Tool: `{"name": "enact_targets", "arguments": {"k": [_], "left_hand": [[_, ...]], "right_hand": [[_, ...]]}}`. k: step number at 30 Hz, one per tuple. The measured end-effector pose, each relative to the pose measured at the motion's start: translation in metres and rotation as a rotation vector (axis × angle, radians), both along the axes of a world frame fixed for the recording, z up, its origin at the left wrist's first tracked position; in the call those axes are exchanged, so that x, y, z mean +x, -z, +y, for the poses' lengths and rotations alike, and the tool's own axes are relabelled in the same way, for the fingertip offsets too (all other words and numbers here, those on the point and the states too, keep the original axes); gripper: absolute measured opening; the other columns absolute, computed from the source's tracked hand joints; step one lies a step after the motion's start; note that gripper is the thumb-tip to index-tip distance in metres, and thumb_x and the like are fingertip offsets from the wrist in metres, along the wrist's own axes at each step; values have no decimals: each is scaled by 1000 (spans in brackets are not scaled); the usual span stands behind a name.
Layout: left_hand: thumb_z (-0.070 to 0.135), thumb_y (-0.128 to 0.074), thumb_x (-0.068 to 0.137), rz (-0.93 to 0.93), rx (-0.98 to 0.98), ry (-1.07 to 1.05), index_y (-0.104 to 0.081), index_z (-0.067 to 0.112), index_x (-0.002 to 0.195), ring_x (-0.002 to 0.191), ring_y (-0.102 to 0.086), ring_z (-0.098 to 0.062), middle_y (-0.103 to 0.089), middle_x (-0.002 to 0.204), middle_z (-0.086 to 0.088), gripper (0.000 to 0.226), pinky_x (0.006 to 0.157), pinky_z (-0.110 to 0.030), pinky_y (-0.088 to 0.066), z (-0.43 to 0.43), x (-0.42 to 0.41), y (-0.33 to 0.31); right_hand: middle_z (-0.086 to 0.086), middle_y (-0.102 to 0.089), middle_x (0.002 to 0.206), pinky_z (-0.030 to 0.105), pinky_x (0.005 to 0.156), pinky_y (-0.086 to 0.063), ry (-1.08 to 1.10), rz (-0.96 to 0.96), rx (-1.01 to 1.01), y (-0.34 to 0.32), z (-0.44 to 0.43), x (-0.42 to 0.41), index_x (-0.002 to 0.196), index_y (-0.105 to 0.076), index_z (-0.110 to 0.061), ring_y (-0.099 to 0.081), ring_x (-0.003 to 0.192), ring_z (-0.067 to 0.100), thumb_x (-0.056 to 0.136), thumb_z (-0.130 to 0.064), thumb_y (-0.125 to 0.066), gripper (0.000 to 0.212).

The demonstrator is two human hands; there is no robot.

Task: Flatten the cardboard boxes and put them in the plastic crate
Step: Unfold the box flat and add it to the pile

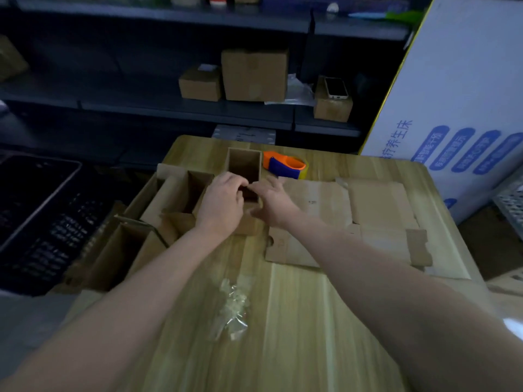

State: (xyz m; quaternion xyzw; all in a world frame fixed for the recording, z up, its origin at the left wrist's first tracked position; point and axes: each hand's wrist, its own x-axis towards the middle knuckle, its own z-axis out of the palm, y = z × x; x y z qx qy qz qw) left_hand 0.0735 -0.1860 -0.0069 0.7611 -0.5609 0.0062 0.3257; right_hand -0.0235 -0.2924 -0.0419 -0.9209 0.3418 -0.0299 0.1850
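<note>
View: head camera, looking down on the table.
Box: small open-topped brown cardboard box (244, 165), upright mid-table on the pale wooden table (297, 321), just beside an orange-and-blue tape dispenser (284, 164).
Left hand (220, 206): fingers curled over the box's near rim.
Right hand (276, 203): fingers hooked over the same rim, thumb on the outer wall, pinching it.
Flattened stock: flat brown cardboard sheets (368, 219), right of the box.
Crate: black slotted plastic crate (42, 222), beyond the table's left edge.

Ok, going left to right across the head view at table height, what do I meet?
Crate → open boxes → left hand → right hand → flat cardboard → white carton.
</note>
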Motion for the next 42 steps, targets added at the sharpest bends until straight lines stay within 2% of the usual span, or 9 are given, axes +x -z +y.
{"name": "enact_targets", "arguments": {"k": [6, 13, 17, 22, 26, 30, 32, 36, 42], "left_hand": [[6, -52, 91, -23, 75, 43, -61, 11, 115, 107, -51, -15, -58, 114, -4, 26, 92, -21, -35, 45, 35, 4], [25, -64, 87, 83, 133, -21, -44, 14, 134, 125, -39, -20, -40, 136, -4, 52, 105, -33, -33, 56, 53, 4], [48, -76, 69, 149, 249, -58, -16, 21, 145, 137, -18, -26, -14, 151, -4, 101, 112, -47, -23, 47, 48, -3], [56, -79, 59, 164, 327, 19, -1, 35, 144, 142, 5, -24, 5, 154, 3, 117, 113, -52, -11, 40, 26, -7], [46, -82, 60, 397, 306, 141, -4, 41, 143, 138, -14, -22, -4, 147, 13, 114, 110, -45, -26, 40, -3, -16], [37, -85, 59, 398, 337, 199, -12, 32, 142, 131, -25, -22, -19, 142, 2, 110, 107, -44, -33, 41, -44, -17], [34, -87, 57, 417, 392, 251, -15, 28, 140, 127, -32, -21, -27, 142, -1, 110, 105, -42, -36, 42, -65, -10], [35, -89, 53, 418, 506, 326, -18, 28, 136, 125, -34, -18, -29, 140, -2, 110, 105, -38, -36, 49, -104, 15], [47, -89, 45, 452, 625, 455, -21, 34, 128, 118, -36, -16, -28, 133, 3, 109, 101, -37, -39, 59, -133, 52]], "right_hand": [[11, -46, 141, 47, 116, -6, 119, 278, -88, 9, 3, 42, 120, -63, -20, -8, 144, 31, 92, -23, -56, 29], [15, -63, 113, 43, 115, -17, 383, -261, -107, -29, 15, 57, 114, -62, -10, -46, 122, 31, 97, -21, -44, 27], [13, -64, 109, 33, 81, -44, 534, -486, 141, -67, 23, 36, 123, -56, -4, -58, 104, 31, 99, -25, -45, 34], [12, -62, 105, 33, 77, -42, 686, -616, 269, -92, 29, -10, 114, -61, -1, -53, 84, 21, 98, -23, -44, 31], [12, -63, 101, 33, 79, -45, 780, -627, 298, -93, 31, -56, 109, -63, -1, -58, 99, 31, 97, -23, -45, 31], [10, -56, 112, 37, 83, -45, 678, -305, 49, -85, 41, -108, 116, -52, -7, -48, 113, 33, 90, -36, -55, 39], [8, -35, 144, 48, 108, -26, 510, -130, -55, -79, 50, -133, 138, -36, -16, -24, 136, 31, 81, -49, -65, 72], [-2, 0, 160, 52, 114, 6, 172, 272, 103, -58, 68, -170, 152, -3, -23, 15, 145, 25, 63, -57, -77, 121], [2, -4, 158, 50, 116, 2, 176, 526, 121, -14, 85, -208, 151, 5, -19, 6, 145, 25, 62, -54, -80, 128]]}}
